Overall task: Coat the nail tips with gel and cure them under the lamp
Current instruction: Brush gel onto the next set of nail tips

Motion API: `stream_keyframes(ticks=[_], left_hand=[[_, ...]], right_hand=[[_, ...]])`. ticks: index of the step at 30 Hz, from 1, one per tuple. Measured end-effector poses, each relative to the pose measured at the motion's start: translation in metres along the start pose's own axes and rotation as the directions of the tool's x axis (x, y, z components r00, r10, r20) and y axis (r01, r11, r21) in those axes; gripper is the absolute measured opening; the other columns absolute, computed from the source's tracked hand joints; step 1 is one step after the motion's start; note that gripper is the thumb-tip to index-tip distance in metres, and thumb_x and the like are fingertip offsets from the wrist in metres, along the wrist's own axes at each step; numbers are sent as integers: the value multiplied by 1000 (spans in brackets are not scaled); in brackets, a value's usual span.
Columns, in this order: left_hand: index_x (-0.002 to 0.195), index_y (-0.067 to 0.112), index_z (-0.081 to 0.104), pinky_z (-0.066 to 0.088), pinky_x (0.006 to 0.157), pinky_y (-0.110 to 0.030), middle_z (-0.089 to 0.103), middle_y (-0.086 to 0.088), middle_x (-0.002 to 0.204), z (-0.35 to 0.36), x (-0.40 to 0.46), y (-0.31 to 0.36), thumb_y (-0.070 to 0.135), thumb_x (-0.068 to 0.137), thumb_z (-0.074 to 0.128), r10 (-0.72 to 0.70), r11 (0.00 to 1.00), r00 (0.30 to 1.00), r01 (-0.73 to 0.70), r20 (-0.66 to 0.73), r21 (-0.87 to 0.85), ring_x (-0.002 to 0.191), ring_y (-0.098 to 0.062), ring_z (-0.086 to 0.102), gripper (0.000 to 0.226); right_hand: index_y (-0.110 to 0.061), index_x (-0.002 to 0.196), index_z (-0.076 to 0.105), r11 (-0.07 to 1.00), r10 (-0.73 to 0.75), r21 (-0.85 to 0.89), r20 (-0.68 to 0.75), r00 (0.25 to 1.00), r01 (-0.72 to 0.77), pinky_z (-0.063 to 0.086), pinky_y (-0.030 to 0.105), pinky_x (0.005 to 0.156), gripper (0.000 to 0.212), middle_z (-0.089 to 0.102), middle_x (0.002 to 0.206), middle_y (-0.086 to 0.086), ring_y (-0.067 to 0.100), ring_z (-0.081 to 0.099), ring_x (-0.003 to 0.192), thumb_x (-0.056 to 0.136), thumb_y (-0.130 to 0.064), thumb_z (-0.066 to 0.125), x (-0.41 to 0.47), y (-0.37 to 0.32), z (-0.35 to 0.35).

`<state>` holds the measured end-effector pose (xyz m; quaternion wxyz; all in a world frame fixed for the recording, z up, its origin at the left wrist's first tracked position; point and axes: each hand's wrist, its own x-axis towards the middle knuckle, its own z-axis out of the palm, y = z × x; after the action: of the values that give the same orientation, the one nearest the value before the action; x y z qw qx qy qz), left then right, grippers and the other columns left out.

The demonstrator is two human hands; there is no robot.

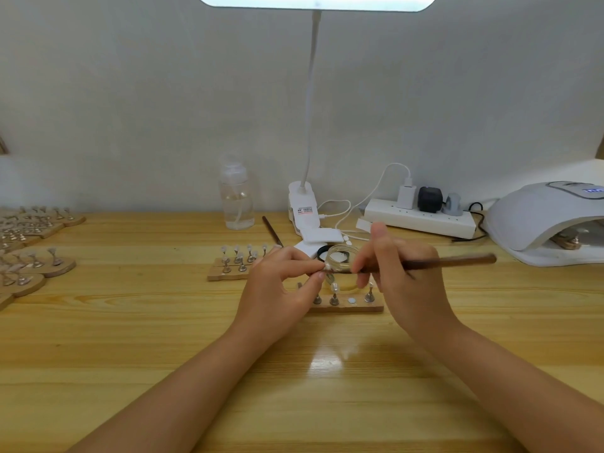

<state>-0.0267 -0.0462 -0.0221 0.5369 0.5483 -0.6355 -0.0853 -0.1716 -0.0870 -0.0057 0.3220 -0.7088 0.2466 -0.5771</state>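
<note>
My left hand (281,282) pinches a small metal peg with a pale nail tip (327,268) between thumb and forefinger, held above a wooden holder strip (356,307). My right hand (395,273) grips a dark brown brush (451,261), its tip at the nail tip. Just behind the fingers stands a small open glass gel jar (340,255). The strip carries a few more pegs with tips and one bare white spot. The white curing lamp (549,220) sits at the right, with another wooden holder inside its mouth.
A second wooden strip (228,269) with several nail tips lies left of my hands. More holders (32,250) crowd the table's left edge. A clear pump bottle (236,197), a clip desk lamp (302,207), a spare brush (272,231) and a power strip (421,219) line the back.
</note>
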Motion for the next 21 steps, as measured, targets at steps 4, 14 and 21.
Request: stream_keyframes(ticks=[4, 14, 21], left_hand=[[86, 18, 73, 41, 91, -45, 62, 11, 77, 0, 0, 0, 8, 77, 69, 0, 1000, 1000, 0, -5, -1, 83, -7, 56, 14], [87, 18, 73, 41, 91, -45, 63, 9, 79, -1, -1, 1, 9, 77, 69, 4, 1000, 1000, -4, 5, 0, 84, -7, 56, 14], [89, 23, 70, 46, 82, -37, 61, 8, 80, 0, 0, -2, 7, 75, 71, 62, 998, 997, -62, -36, 2, 83, -11, 57, 21]], right_hand=[[-13, 58, 64, 1000, -29, 4, -45, 999, 30, 35, 7, 47, 44, 57, 47, -1, 2, 52, 43, 90, -30, 39, 1, -2, -1], [-12, 60, 65, 1000, -26, -18, -35, 999, 26, 35, 7, 48, 45, 59, 50, -3, 0, 52, 43, 93, -33, 42, 0, -2, 2], [-16, 49, 60, 999, 35, 31, -119, 992, -32, 35, 11, 43, 47, 54, 43, 9, 6, 47, 37, 87, -36, 40, -1, -4, -1]])
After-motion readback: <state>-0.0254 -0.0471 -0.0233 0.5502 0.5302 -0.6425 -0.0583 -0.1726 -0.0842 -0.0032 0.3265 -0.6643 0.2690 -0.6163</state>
